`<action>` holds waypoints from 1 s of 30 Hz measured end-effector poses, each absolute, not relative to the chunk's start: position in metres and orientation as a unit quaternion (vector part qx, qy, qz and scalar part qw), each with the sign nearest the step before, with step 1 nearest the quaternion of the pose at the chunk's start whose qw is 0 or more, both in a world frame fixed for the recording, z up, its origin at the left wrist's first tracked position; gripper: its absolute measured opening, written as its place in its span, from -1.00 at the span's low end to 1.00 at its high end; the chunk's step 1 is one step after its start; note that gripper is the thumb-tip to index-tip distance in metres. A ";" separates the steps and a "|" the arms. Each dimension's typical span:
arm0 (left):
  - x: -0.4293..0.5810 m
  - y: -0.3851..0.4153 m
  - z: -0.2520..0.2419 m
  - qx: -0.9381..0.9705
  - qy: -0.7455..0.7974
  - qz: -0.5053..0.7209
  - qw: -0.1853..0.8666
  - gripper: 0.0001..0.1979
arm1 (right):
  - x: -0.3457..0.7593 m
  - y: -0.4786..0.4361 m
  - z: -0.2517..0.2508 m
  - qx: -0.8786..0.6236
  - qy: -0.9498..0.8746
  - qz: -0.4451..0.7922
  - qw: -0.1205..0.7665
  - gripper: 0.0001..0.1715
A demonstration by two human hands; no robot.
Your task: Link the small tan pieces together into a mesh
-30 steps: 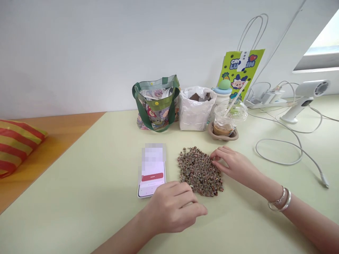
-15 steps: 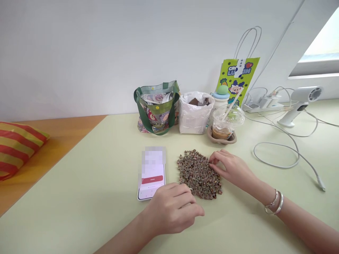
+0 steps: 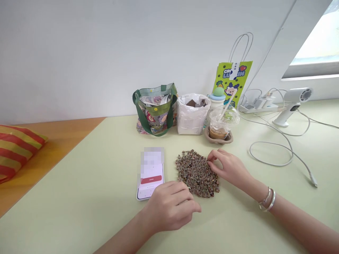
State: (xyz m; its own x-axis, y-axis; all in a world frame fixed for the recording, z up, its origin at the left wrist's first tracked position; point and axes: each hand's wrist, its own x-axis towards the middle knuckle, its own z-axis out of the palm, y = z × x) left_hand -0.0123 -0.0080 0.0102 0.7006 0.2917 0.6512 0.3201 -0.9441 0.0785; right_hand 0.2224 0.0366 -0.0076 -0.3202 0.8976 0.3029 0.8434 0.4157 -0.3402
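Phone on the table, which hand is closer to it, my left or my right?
Left. The left hand overlaps the phone's lower right corner in this view. The right hand is farther away, across the pile of small metal pieces, at that pile's right edge.

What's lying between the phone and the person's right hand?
In the head view, a heap of small ring-shaped beads lies between the phone and the right hand, whose fingers reach the heap's edge.

Single head-worn camera, facing forward and down at left hand (image 3: 169, 206), right hand (image 3: 229, 169).
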 end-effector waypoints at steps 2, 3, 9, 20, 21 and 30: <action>-0.013 -0.008 0.010 -0.922 -0.166 -0.350 0.025 -0.78 | 0.223 0.037 -0.008 -0.538 -0.808 0.060 0.232 -0.92; -0.013 -0.007 0.010 -0.922 -0.167 -0.349 0.026 -0.79 | 0.223 0.037 -0.008 -0.536 -0.809 0.061 0.234 -0.91; -0.013 -0.006 0.011 -0.921 -0.176 -0.347 0.025 -0.79 | 0.224 0.037 -0.010 -0.510 -0.820 0.064 0.253 -0.91; -0.012 -0.007 0.011 -0.921 -0.173 -0.348 0.022 -0.79 | 0.220 0.034 -0.010 -0.489 -0.827 0.067 0.269 -0.92; -0.012 -0.006 0.011 -0.921 -0.174 -0.348 0.023 -0.79 | 0.220 0.033 -0.010 -0.488 -0.827 0.066 0.270 -0.92; -0.013 -0.006 0.010 -0.922 -0.176 -0.344 0.025 -0.79 | 0.219 0.032 -0.011 -0.495 -0.818 0.057 0.287 -0.89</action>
State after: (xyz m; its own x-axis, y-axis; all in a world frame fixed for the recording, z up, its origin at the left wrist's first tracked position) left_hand -0.0130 -0.0063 0.0098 0.7019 0.3076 0.6424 0.3421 -0.9367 0.0746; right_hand 0.2190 0.0322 -0.0110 -0.3453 0.8428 0.4128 0.7779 0.5031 -0.3764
